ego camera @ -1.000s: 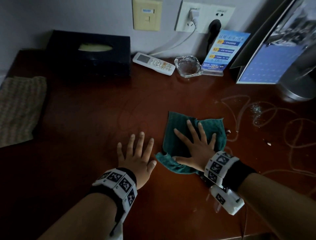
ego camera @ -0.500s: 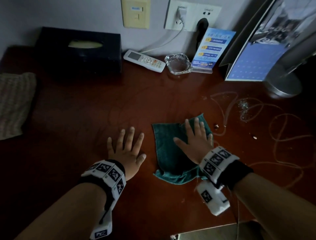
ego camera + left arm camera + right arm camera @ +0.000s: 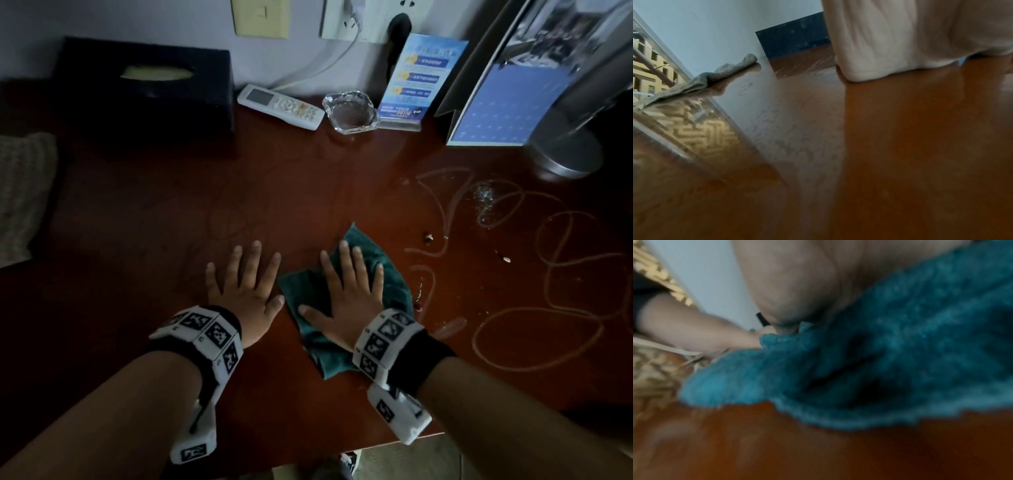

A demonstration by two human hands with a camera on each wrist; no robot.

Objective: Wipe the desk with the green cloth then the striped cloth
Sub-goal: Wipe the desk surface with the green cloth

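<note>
Hands flat: right hand (image 3: 351, 293) presses green cloth (image 3: 390, 274), left hand (image 3: 245, 291) on desk (image 3: 171, 212).

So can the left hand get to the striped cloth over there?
Probably yes. The left hand lies flat and holds nothing, and only bare desk lies between it and the striped cloth at the desk's left edge.

Head view: high, angled forward and down over the desk (image 3: 171, 212) toward the wall. Left wrist view: skims the desktop, facing the striped cloth (image 3: 694, 84). Right wrist view: very close, blurred, on the green cloth (image 3: 890, 353). All share the desktop.
</note>
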